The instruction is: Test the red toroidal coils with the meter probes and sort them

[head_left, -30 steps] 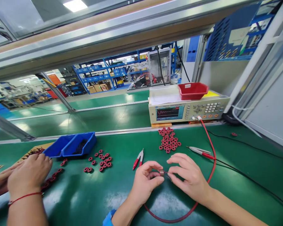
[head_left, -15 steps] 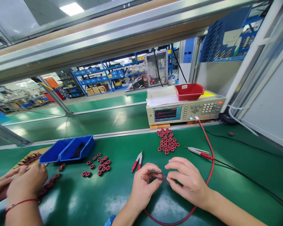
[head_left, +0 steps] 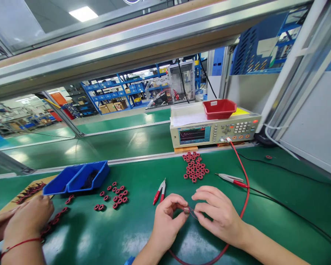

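Observation:
My left hand (head_left: pixel 167 221) pinches a small copper-wound coil (head_left: pixel 187 210) between thumb and fingers, low in the middle of the view. My right hand (head_left: pixel 217 215) meets it from the right, fingertips closed on the coil's thin wire leads. Both hands hover just above the green bench mat (head_left: pixel 143 235). A red-handled test clip (head_left: pixel 160 191) lies just beyond my left hand. A second red and white test clip (head_left: pixel 231 179) lies beyond my right hand, on a red lead (head_left: pixel 244 173) that curves under my wrists.
A pile of red coils (head_left: pixel 194 168) lies before a beige test meter (head_left: pixel 213 130) with a red tray (head_left: pixel 219 108) on top. More coils (head_left: pixel 116 195) lie left, by blue bins (head_left: pixel 77 178). Another person's hands (head_left: pixel 24 221) work at far left.
My hands stay together on the coil, shifted slightly lower in view as the camera moved. The other person's hands have slid down and left.

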{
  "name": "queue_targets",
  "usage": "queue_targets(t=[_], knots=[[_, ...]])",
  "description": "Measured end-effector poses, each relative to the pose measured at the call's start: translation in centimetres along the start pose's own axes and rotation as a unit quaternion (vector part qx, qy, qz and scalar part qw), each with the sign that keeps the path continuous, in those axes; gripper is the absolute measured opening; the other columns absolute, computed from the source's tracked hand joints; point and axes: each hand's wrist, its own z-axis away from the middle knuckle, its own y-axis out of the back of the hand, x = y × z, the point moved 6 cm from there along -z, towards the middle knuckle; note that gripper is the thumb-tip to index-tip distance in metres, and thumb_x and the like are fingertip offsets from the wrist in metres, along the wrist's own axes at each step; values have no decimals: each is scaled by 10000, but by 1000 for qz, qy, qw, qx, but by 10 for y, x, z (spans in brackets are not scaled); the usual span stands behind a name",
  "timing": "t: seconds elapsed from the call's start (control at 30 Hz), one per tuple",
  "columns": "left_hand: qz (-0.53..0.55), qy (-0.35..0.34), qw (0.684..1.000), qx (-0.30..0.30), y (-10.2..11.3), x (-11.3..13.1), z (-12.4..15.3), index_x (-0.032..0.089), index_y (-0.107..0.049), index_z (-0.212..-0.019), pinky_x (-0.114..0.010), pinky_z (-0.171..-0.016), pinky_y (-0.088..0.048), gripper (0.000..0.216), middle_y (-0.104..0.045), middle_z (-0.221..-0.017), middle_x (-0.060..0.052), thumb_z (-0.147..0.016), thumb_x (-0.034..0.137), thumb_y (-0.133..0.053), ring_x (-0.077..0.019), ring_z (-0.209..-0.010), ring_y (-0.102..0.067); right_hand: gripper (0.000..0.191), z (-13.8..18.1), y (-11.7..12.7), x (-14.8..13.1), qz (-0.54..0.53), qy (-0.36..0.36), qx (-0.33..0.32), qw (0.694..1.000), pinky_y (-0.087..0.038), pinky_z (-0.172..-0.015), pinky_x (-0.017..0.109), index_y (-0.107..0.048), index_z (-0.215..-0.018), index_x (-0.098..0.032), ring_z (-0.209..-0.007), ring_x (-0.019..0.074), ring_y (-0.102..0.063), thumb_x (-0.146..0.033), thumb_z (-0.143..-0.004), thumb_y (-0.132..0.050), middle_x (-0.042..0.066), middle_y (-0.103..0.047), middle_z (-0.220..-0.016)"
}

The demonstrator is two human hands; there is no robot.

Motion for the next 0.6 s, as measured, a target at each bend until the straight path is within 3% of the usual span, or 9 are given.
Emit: queue_targets(t=[0.37, 0.6], knots=[[-22, -7, 1000, -1, 0, 3, 2, 173, -599, -807, -250, -699, -468, 213, -576, -808, -8, -667, 20, -650, -127, -716, -569, 103, 2, -2, 7, -4, -14, -4, 1000, -485, -794, 351, -605, -738, -186, -933, 194, -543, -95, -766, -566, 42, -631, -899], [23, 39, 999, -5, 1, -7, 1, 178, -626, -857, -236, -700, -470, 219, -590, -809, -13, -667, 102, -706, -131, -742, -574, 103, 1, 2, 10, -4, -19, -3, 1000, -477, -803, 347, -606, -750, -186, -946, 192, -536, -90, -755, -572, 40, -630, -908]])
